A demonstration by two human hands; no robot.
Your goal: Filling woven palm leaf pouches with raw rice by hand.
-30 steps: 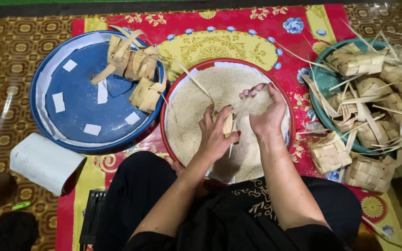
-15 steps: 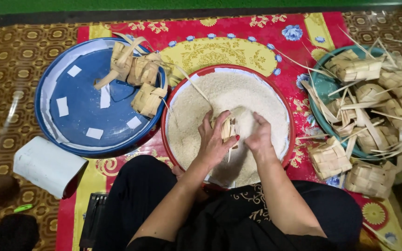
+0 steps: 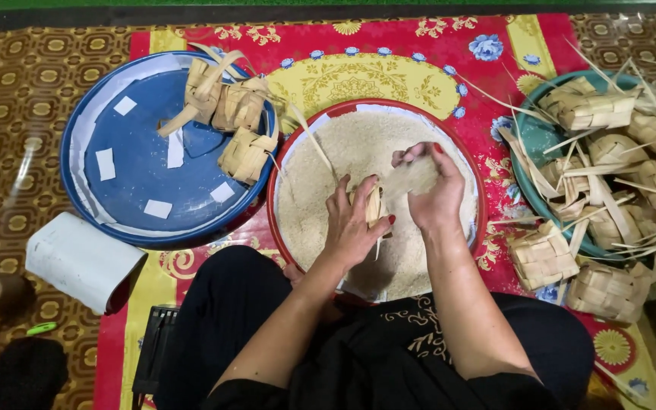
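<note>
Rice [image 3: 343,152] is filling a red-rimmed round tray [image 3: 271,205] that is sitting on a red and yellow patterned mat [image 3: 358,72] spread on the floor, right in front of the seated person's knees. Over the middle of that tray, the left hand [image 3: 352,224] is closing its fingers around a small woven palm-leaf pouch [image 3: 374,203], holding it upright. Just beside it, the right hand [image 3: 434,193] is cupping a scoop of rice, fingers curled and partly open, tilting toward the pouch's top. To the left, a blue round tray [image 3: 130,167] is carrying a few woven pouches [image 3: 233,114] near its upper right edge. To the right, a teal basin [image 3: 529,144] is overflowing with more woven pouches [image 3: 616,159], some lying on the mat beside it.
</note>
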